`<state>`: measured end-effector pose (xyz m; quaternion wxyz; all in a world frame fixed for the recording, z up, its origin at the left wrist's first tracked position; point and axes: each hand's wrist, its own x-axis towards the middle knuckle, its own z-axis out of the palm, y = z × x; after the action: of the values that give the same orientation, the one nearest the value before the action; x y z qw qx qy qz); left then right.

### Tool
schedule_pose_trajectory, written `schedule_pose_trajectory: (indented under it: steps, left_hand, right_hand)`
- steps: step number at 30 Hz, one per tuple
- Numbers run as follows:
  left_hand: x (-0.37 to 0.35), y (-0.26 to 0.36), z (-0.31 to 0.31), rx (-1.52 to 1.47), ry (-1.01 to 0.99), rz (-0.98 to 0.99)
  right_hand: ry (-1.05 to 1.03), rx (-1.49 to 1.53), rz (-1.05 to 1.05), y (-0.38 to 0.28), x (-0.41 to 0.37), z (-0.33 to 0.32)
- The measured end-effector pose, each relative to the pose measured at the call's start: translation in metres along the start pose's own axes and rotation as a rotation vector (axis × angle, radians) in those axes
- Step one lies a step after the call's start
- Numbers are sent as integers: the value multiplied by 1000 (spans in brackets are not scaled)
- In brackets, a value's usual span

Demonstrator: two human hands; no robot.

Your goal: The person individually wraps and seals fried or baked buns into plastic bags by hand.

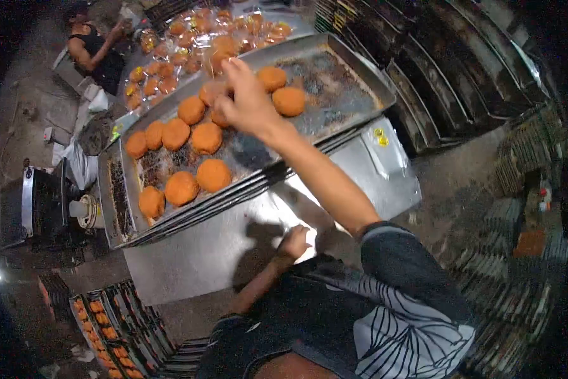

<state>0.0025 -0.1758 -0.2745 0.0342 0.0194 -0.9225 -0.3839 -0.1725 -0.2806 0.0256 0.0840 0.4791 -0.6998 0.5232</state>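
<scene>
Round orange-brown buns (206, 138) lie in loose groups on a dark, worn metal baking tray (359, 69). My right hand (252, 104) reaches over the far side of this tray. Its thumb and fingers close around a blurred bun (213, 93). Just beyond the fingertips, another bun (224, 45) shows under shiny clear plastic. My left hand (293, 242) is low, close to my body, above the steel table (195, 268). Its fingers are curled in, and whatever they may hold is lost in bright glare.
Bagged buns (183, 41) cover the surface behind the tray. A person (91, 47) sits at the far left. Stacked trays (448, 69) stand at right, with more bun-filled trays (101, 328) low at left. A yellow-marked plastic packet (385, 148) lies on the steel table.
</scene>
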Motion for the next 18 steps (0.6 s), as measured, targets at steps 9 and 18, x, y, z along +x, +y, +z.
schedule_pose_trajectory:
  steps: [9,18]
  left_hand:
    - [14,46,-81,-606,-100,-474]
    - [16,83,-93,-602,337,-293]
  right_hand:
    - [-762,325,434,77,-272,-71]
    - [-616,99,943,34,-260,-80]
